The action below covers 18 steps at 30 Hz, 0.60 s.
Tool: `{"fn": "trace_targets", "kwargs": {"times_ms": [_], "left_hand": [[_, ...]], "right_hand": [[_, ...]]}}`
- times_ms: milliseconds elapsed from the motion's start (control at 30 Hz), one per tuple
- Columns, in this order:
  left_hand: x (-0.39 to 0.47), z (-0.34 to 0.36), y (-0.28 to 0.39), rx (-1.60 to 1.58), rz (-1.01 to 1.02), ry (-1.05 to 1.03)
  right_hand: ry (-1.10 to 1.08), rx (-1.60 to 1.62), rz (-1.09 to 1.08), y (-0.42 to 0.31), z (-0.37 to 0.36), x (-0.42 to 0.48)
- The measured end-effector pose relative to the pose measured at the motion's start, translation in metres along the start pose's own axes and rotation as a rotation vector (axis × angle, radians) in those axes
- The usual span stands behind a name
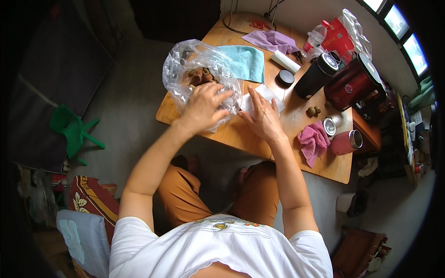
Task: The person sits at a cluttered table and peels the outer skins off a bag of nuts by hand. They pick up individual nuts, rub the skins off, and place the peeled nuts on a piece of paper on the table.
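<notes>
A clear plastic bag (174,74) lies open on the wooden table, with brown lumpy pieces (201,76), perhaps dried food, inside. My left hand (207,106) is over the bag's near side, fingers apart; I see nothing gripped in it, though its palm is hidden. My right hand (262,116) is spread palm down at the near edge of a white paper sheet (266,93), fingers apart. Whether anything lies under that palm cannot be seen. Behind the bag and paper, a light blue cloth (248,62) is laid flat.
Right of my hands stand a black flask (314,78), a dark red kettle (351,83) and a pink tumbler (344,143). A black lid (285,78), small brown lumps (313,111) and a pink cloth (313,140) lie nearby. The table (240,139) ends just before my knees.
</notes>
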<state>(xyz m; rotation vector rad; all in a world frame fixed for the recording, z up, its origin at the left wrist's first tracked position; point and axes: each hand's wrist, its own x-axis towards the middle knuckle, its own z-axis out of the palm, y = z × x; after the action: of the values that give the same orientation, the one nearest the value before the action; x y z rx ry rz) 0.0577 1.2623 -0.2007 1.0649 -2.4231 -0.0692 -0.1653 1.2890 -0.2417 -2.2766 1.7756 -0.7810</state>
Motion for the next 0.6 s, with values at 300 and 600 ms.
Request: {"fn": "trace_targets", "kwargs": {"times_ms": [300,600], "left_hand": [[-0.059,0.022,0.057,-0.004,0.039,0.083],[-0.061,0.007,0.055,-0.266,-0.092,0.090]], "right_hand": [[0.214,0.043,-0.113,0.007,-0.028,-0.003],[0.099,0.094,-0.242,-0.044,0.017,0.032]]}}
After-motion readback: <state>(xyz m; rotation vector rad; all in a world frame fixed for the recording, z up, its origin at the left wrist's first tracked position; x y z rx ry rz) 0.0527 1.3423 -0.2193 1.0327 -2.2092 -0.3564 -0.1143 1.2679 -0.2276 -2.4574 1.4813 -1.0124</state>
